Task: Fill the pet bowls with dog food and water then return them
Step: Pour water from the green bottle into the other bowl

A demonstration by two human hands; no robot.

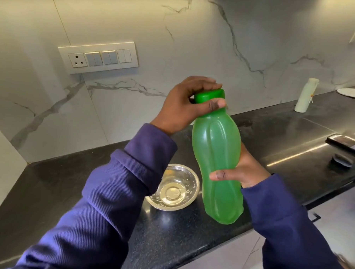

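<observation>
A green plastic water bottle (pixel 218 160) is held upright above the black countertop (pixel 60 186). My right hand (pixel 244 169) grips its body from behind, thumb across the front. My left hand (pixel 185 106) curls over the darker green cap (pixel 209 95), thumb and fingers wrapped round it. Below and left of the bottle a steel pet bowl (pixel 176 187) stands on the counter, with what looks like clear water in it; my left sleeve covers its left rim.
A marble backsplash with a switch panel (pixel 98 58) rises behind the counter. A white bottle (pixel 305 95) and a white plate (pixel 351 92) sit at the back right. A steel hob or sink surface (pixel 305 147) with a dark handle (pixel 345 143) lies to the right.
</observation>
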